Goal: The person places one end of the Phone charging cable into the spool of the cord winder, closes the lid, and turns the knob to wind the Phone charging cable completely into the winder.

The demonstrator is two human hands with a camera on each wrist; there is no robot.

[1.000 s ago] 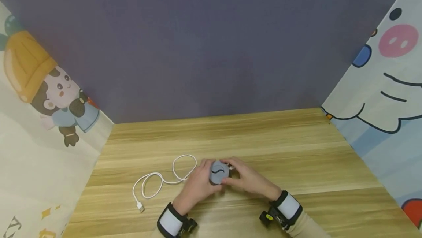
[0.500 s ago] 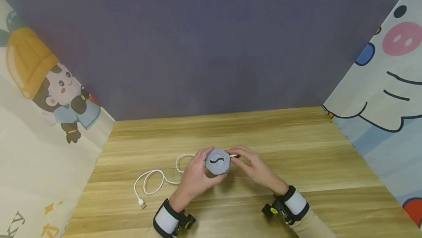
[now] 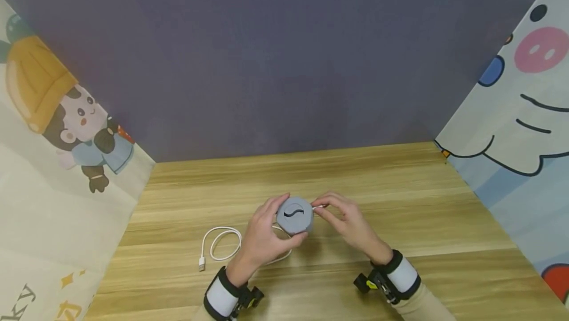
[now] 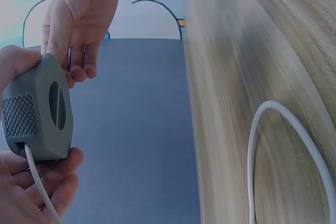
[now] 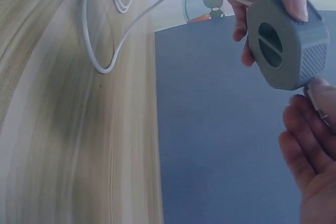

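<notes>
My left hand (image 3: 260, 237) holds a grey, many-sided cable winder (image 3: 299, 220) above the table, thumb on the near edge and fingers on the far edge. Its face has an S-shaped dark recess, and its sides are textured in the left wrist view. A white USB cable (image 4: 37, 177) enters one side of it. On the opposite side, my right hand (image 3: 351, 224) pinches a short white cable end (image 5: 315, 102) between thumb and forefinger; the fingers partly hide it. The cable's USB plug (image 3: 202, 263) lies on the table at the left.
Loops of the white cable rest on the wooden table (image 3: 400, 187) left of and under my left hand. A dark grey panel (image 3: 284, 64) stands behind, with cartoon-printed walls at both sides. Each wrist wears a strapped camera.
Both hands have risen slightly away from me, with the winder lifted. My right hand shifted from the winder to the cable end. The USB plug and loops slid right, toward the winder.
</notes>
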